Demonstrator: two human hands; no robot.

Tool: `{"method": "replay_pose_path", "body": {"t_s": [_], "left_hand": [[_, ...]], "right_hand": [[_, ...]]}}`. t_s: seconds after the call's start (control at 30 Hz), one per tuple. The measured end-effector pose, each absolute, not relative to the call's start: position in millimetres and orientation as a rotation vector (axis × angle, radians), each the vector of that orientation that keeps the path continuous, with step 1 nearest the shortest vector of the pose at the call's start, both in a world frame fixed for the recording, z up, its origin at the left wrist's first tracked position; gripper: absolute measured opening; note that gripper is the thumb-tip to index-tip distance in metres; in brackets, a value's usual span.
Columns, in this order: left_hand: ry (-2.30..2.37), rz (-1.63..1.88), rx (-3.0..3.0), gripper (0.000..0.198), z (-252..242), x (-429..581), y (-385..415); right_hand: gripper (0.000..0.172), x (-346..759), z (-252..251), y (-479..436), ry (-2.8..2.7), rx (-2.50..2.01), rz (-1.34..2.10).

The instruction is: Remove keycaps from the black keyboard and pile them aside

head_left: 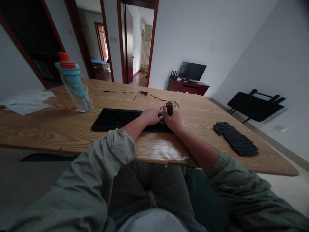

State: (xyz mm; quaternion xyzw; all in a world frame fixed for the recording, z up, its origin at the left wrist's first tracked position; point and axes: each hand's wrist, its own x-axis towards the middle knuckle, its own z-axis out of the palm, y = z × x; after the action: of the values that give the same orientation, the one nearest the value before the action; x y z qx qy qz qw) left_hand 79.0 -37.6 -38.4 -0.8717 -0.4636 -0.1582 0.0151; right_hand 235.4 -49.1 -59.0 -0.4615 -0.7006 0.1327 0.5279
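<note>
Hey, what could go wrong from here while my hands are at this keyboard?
The right hand grips a dark object close to the left hand; a slip might jab it or scratch the keyboard. The small black pieces lie near the right sleeve, which could scatter them. The cable might snag.

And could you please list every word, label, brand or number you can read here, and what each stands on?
No text can be read.
Keyboard: any key markings are too small and dark to read.
Bottle: yellowish marks, too blurred to tell whether they are lettering.
Black pieces, right: nothing legible.
</note>
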Motion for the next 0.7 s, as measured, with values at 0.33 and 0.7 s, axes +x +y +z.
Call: {"method": "replay_pose_path", "body": {"t_s": [0.33,0.7], "left_hand": [[-1.451,-0.513,-2.697,0.031,-35.2,76.4,-37.6],[-1.473,-0.481,-2.709,0.03,-34.8,75.6,-34.7]], "right_hand": [[0.04,268.4,-43.6,-45.8,-0.929,-0.937,0.756],[0.047,340.6,-28.9,-68.8,-0.888,-0.878,0.71]]}}
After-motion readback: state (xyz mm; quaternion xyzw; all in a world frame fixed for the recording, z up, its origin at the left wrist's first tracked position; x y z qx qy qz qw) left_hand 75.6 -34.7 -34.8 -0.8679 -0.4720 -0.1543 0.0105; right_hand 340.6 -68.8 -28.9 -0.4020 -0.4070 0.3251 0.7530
